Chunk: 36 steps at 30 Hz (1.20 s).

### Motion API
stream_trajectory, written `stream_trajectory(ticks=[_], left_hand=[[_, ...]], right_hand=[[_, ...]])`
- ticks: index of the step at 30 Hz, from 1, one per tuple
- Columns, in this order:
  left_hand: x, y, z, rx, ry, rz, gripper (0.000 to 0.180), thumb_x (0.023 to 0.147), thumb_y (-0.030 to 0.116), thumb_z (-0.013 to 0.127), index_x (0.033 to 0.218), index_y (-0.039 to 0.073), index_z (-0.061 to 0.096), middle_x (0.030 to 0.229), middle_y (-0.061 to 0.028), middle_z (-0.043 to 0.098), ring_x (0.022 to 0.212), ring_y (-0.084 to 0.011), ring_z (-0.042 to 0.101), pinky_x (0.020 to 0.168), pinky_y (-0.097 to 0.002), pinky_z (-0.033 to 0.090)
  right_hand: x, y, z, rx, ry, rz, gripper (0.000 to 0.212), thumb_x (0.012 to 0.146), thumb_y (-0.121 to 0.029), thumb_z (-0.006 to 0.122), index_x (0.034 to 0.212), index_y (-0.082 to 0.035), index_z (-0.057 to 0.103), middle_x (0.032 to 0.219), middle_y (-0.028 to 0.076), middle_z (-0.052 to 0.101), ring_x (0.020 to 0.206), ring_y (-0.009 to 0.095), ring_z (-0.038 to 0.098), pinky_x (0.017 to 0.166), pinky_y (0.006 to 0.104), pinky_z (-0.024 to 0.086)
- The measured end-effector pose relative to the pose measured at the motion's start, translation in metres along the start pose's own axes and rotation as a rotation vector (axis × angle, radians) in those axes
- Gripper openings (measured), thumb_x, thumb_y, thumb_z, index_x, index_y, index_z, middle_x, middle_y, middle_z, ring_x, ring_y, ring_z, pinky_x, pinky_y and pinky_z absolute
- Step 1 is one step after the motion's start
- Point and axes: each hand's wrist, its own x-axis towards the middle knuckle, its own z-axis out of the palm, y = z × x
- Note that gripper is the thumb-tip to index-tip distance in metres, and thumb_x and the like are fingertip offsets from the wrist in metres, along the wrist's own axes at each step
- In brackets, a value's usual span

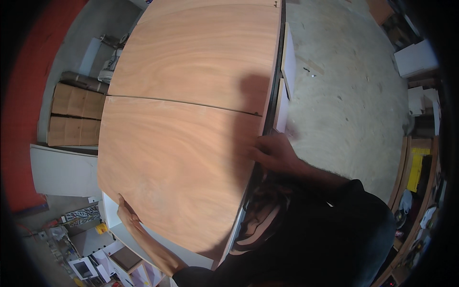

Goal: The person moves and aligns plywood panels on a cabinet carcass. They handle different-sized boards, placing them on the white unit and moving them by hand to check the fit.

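Note:
A large plywood panel [177,158] with pale reddish grain lies flat before me, its far edge meeting a second plywood panel [196,52] along a thin dark seam. At the near left, my left hand [128,214] grips the panel's edge, with its lower fingers partly hidden. My right hand [275,150] is closed over the right edge of the same panel, fingertips hidden. Below the panel, near my left forearm, shows a white box-like surface [158,243]. My shadow falls across the right part of the wood.
White boards [288,60] lean along the right side, above a grey concrete floor [344,95]. Cardboard boxes [74,115] and a white curved sheet [64,170] stand at the left. Wooden shelving [401,167] with assorted items lines the right; tools and drawers crowd the lower left.

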Motion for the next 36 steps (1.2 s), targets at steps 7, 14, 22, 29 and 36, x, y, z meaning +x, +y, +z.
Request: stream_trajectory(ticks=[7,14,22,29,36], left_hand=[[-0.02,0.0,0.017,0.09,0.015,0.06,0.057,0.106,0.032,0.059,0.137,-0.015,0.049,0.135,-0.0227,0.061,0.114,-0.0345,0.066,0.089,-0.0451,0.061],[-0.015,0.001,0.015,0.06,-0.016,0.04,0.059,0.106,0.033,0.058,0.137,-0.016,0.047,0.133,-0.0236,0.061,0.112,-0.0352,0.067,0.088,-0.0475,0.062],[-0.021,0.007,0.011,0.253,-0.076,0.127,0.063,0.103,0.04,0.062,0.13,-0.016,0.054,0.126,-0.0203,0.065,0.103,-0.0279,0.069,0.081,-0.0375,0.06],[0.036,0.065,0.054,1.597,0.461,0.629,0.096,0.085,0.065,0.069,0.131,-0.018,0.055,0.13,-0.0384,0.06,0.122,-0.0507,0.059,0.105,-0.0507,0.047],[0.156,0.093,0.178,1.578,0.103,0.782,0.072,0.097,0.058,0.055,0.132,-0.005,0.061,0.131,-0.0315,0.062,0.127,-0.0469,0.056,0.105,-0.0491,0.046]], right_hand=[[-0.007,0.007,0.005,0.279,-0.024,0.211,0.033,0.099,-0.02,0.07,0.072,-0.003,0.063,0.061,0.004,0.068,0.047,0.007,0.062,0.042,0.024,0.045],[-0.013,0.021,0.013,0.447,-0.005,0.083,0.031,0.099,-0.017,0.071,0.072,-0.004,0.062,0.063,0.003,0.069,0.047,0.005,0.06,0.043,0.0212,0.042],[-0.011,0.042,0.009,0.089,0.052,-0.182,0.028,0.091,-0.019,0.078,0.074,-0.004,0.062,0.063,0.006,0.067,0.053,0.012,0.064,0.05,0.028,0.047],[0.004,0.067,-0.016,0.16,-0.139,-0.296,0.017,0.082,-0.01,0.082,0.08,-0.004,0.066,0.071,0.007,0.071,0.065,0.015,0.072,0.059,0.0273,0.054],[0.02,0.067,-0.029,0.057,-0.186,-0.262,0.019,0.071,-0.009,0.091,0.077,-0.006,0.073,0.077,0.005,0.075,0.066,0.015,0.073,0.059,0.0293,0.056]])
